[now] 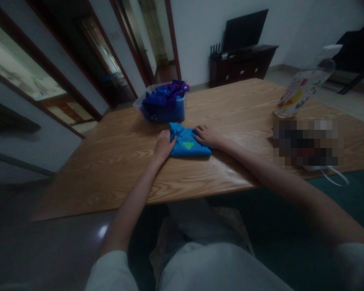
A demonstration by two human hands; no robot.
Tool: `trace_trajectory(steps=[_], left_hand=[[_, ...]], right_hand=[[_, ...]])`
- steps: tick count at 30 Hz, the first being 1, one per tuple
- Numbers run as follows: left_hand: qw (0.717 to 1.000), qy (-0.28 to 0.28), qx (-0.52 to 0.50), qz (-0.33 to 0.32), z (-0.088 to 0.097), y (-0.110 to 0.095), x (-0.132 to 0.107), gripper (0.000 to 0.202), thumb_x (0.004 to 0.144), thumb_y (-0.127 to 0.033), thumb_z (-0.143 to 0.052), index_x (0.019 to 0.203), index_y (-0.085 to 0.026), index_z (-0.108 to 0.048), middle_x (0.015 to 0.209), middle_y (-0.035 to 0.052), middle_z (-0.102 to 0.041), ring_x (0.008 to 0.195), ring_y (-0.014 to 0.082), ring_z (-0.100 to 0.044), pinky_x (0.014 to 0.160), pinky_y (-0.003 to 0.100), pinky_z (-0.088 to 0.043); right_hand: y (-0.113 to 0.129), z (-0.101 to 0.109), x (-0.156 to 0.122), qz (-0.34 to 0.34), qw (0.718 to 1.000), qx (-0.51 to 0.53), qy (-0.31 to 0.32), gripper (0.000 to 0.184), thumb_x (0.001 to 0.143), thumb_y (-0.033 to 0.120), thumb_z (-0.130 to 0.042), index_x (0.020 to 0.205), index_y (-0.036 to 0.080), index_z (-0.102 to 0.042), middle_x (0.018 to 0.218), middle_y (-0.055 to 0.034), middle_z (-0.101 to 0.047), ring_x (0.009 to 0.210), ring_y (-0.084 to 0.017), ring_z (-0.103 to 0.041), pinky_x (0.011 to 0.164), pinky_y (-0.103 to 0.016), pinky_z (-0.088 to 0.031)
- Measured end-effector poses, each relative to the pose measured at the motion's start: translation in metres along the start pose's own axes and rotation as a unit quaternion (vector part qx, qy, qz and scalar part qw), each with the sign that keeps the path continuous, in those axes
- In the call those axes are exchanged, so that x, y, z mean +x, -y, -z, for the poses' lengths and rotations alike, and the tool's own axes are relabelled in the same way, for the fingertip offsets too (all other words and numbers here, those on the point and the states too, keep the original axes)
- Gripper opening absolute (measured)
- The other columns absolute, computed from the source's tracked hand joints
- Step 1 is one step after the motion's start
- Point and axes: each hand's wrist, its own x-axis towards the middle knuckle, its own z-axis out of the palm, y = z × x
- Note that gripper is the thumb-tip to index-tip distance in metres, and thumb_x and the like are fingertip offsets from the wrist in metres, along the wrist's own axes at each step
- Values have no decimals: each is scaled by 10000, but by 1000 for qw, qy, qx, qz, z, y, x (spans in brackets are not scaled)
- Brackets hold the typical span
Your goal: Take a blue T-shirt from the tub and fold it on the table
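A folded blue garment (pixel 190 147) with a green logo lies on the wooden table, in the middle of the head view. Its upper left part is raised and bunched. My left hand (pixel 164 144) grips the left edge, thumb on top of the cloth and the other fingers curled, partly hidden. Across the upper right corner rests my right hand (pixel 208 136), its fingers stretched out flat on the fabric. Just behind the garment stands a clear plastic bin (pixel 138 106) heaped with blue and purple clothes (pixel 166 95).
The wooden table (pixel 106 169) has its near edge close to my body. A large clear bottle (pixel 303 87) with a white cap stands at the right. Nearby lies a blurred-out item (pixel 306 143) with a white cord (pixel 336 178). A television (pixel 245 30) sits on a dark cabinet beyond.
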Motion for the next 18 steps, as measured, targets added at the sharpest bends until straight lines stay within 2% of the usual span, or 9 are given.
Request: trace_trajectory(steps=[4, 7, 9, 13, 18], left_hand=[[993, 0, -11, -121, 9, -21, -7, 375, 974, -82, -653, 1315, -210, -738, 1354, 144, -779, 1322, 327, -684, 1183, 498, -531], [974, 41, -10, -223, 13, -45, -15, 382, 997, -53, -627, 1281, -256, -782, 1357, 90, -800, 1302, 289, -710, 1177, 475, -539], [963, 55, -11, -264, 14, -58, -18, 354, 1020, -61, -620, 1248, -261, -801, 1358, 79, -805, 1290, 273, -724, 1156, 458, -553], [965, 61, -19, -255, 16, -69, -20, 362, 1015, -40, -616, 1233, -257, -807, 1337, 82, -808, 1256, 259, -743, 1124, 426, -572], [974, 75, -60, -205, 18, -64, -18, 443, 943, 13, -624, 1245, -265, -791, 1338, 67, -797, 1305, 262, -722, 1165, 422, -552]], right_hand=[[-2, -3, 0, 11, 1000, 1, -13, 547, 1163, 414, -381, 1451, 41, -659, 1390, -266, -681, 1265, -385, -603, 1168, -542, -459], [-7, -5, 0, 37, 999, -2, -5, 461, 1133, 355, -424, 1358, 82, -720, 1383, -247, -693, 1291, -398, -581, 1177, -562, -456], [-11, -6, -1, 49, 999, -1, 2, 407, 1110, 341, -464, 1282, 118, -757, 1376, -232, -703, 1283, -405, -577, 1166, -577, -463], [-15, -8, 0, 52, 999, 10, -11, 378, 1096, 359, -497, 1261, 150, -766, 1346, -209, -720, 1249, -399, -584, 1132, -587, -483], [-16, -11, 0, 60, 998, 19, -29, 397, 1120, 384, -470, 1322, 175, -740, 1349, -184, -724, 1262, -379, -595, 1138, -575, -494]])
